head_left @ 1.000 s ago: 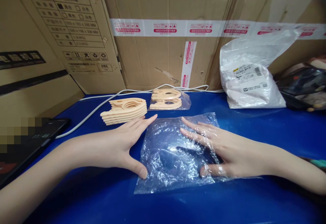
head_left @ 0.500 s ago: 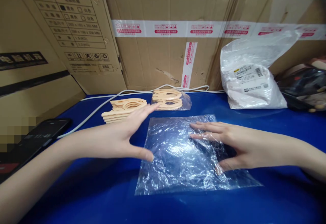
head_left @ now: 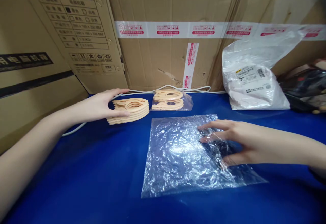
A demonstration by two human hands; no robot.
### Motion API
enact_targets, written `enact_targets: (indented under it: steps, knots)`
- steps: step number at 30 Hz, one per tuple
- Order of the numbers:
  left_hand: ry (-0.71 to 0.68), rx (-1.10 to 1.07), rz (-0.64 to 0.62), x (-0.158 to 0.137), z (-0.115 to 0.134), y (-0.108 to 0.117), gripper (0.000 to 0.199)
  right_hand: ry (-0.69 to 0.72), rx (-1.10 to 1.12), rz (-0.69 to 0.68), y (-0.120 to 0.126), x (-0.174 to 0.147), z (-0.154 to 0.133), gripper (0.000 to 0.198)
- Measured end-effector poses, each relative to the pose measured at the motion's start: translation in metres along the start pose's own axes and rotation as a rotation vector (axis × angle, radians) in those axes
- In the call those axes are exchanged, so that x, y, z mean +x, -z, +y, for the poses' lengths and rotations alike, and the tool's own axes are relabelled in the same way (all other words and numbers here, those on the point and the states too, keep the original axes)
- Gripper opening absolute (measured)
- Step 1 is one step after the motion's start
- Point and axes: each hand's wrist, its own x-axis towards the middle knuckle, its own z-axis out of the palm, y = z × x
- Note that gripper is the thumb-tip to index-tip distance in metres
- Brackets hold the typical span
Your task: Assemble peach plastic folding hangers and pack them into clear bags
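My left hand [head_left: 102, 107] is open around the left end of a stack of beige curved pieces [head_left: 137, 110] that look like folded plastic hangers. Its thumb lies along the front of the stack and the fingers reach over behind it; whether they press on it is unclear. A flat, crinkled clear plastic bag [head_left: 175, 159] lies on the blue table [head_left: 102, 183]. Over the right part of this bag, my right hand [head_left: 234, 142] rests with fingers spread, its fingertips touching the film. I cannot tell whether they are inside or on top.
Behind the stack, a small clear bag [head_left: 187, 102] holds more beige pieces [head_left: 168, 105]. A white cable [head_left: 197, 90] runs along the back. A white plastic parcel bag [head_left: 257, 91] stands at the back right. Cardboard boxes [head_left: 163, 57] wall the rear and left.
My left hand has moved left and back, from above the clear bag's left side to the stack of beige pieces. My right hand stays at the bag. The view has shifted slightly.
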Motion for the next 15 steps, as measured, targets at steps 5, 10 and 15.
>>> enact_targets:
  steps: [5,10,15]
  knots:
    - [0.019,-0.046,-0.082,-0.0075,0.01,0.0074,0.086,0.02,0.015,-0.043,0.002,-0.0007,0.0001,0.061]
    - [0.04,-0.031,-0.093,-0.0052,0.004,0.005,0.087,-0.002,0.033,-0.092,0.0004,0.0006,-0.0039,0.08]
    - [0.018,-0.018,-0.087,-0.0029,0.0001,0.0028,0.086,0.0,0.068,-0.05,-0.0021,0.0023,-0.0077,0.079]
